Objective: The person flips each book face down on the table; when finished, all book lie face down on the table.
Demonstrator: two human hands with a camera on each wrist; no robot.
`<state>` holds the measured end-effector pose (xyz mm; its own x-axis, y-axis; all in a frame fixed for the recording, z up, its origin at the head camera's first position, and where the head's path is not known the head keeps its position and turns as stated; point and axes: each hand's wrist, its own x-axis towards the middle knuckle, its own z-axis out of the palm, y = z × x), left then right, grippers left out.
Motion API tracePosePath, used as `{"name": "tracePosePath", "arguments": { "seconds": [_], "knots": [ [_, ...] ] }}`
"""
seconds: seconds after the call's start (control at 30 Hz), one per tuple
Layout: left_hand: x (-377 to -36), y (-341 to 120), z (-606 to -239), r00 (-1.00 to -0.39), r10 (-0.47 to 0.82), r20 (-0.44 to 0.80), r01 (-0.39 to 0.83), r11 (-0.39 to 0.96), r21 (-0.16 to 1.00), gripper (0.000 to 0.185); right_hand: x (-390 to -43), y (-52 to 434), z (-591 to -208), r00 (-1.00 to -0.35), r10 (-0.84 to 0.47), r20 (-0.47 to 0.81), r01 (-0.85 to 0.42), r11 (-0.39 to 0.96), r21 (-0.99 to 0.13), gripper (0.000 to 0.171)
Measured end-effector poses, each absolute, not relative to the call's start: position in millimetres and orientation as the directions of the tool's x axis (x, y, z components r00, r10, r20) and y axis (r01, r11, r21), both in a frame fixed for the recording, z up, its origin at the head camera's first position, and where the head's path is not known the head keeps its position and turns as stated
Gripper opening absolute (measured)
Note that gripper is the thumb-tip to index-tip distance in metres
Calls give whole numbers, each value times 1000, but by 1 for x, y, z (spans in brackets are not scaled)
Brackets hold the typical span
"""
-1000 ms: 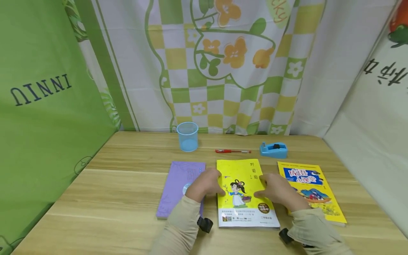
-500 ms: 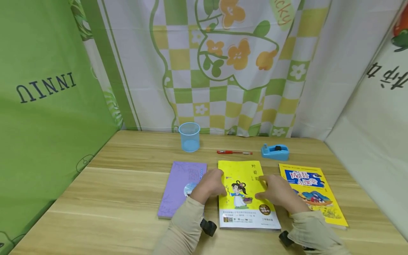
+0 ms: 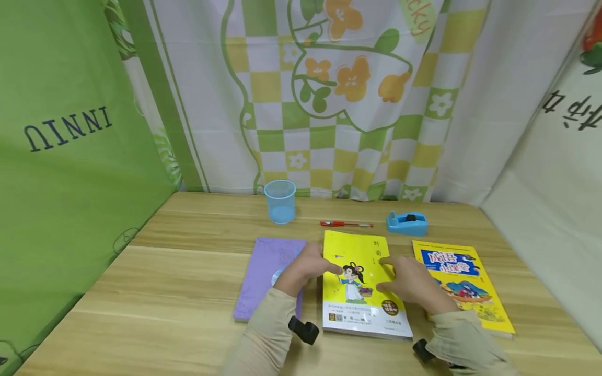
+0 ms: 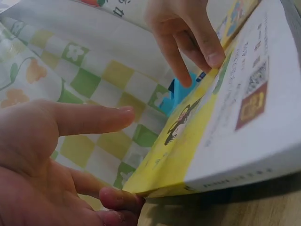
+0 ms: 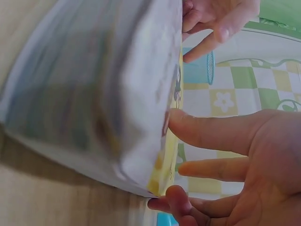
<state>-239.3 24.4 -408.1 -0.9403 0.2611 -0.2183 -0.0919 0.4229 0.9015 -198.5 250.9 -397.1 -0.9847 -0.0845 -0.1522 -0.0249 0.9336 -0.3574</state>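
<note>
Yellow book (image 3: 355, 284) at near centre of desk (image 3: 178, 287), cover up, between both hands. Long axis runs near to far; title end points far, white band with the small print is the near end, spine on left. Cover reads upright from the near side. Can't tell if the whole underside rests on the desk.

Nearest: tan sleeves (image 3: 265, 324), a black wrist device (image 3: 304, 330) on each arm. Left hand (image 3: 305, 266) holds the spine edge with curled fingertips; its thumb stands over the cover, clear of it in the left wrist view. Right hand (image 3: 414, 282) grips the right edge, thumb on the cover, lower fingers curled at the side, index sticking out.

Left of it, just beside: purple book (image 3: 263, 277), long axis near-far, partly behind the left hand and arm. Right: yellow-and-blue book (image 3: 463, 287), long axis near-far, far end slanting left, title end far.

Farther: red pen (image 3: 345, 224) just past the title end, lying left-right, so crosswise to the yellow book. Blue tape dispenser (image 3: 407, 224) right of pen, blue mesh cup (image 3: 280, 201) upright on left. Farthest: checked floral curtain (image 3: 348, 104).
</note>
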Motion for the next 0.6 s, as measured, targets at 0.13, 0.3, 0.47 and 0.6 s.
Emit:
{"name": "tracePosePath", "arguments": {
  "seconds": [0.13, 0.3, 0.47, 0.6],
  "knots": [
    [-241, 22, -403, -949, 210, -237, -140, 392, 909, 51, -201, 253, -395, -981, -95, -168, -25, 927, -375, 69],
    [-243, 15, -397, -951, 252, -182, -103, 297, 949, 47, -201, 253, -391, -977, -122, -177, -39, 911, -411, 72],
    [-247, 8, -396, -934, 309, -180, -109, 233, 966, 65, -199, 251, -390, -978, -119, -170, -41, 914, -403, 73],
    [-249, 3, -397, -915, 369, -165, -126, 129, 984, 70, -198, 249, -389, -982, -100, -162, -31, 923, -383, 73]
  ]
}}
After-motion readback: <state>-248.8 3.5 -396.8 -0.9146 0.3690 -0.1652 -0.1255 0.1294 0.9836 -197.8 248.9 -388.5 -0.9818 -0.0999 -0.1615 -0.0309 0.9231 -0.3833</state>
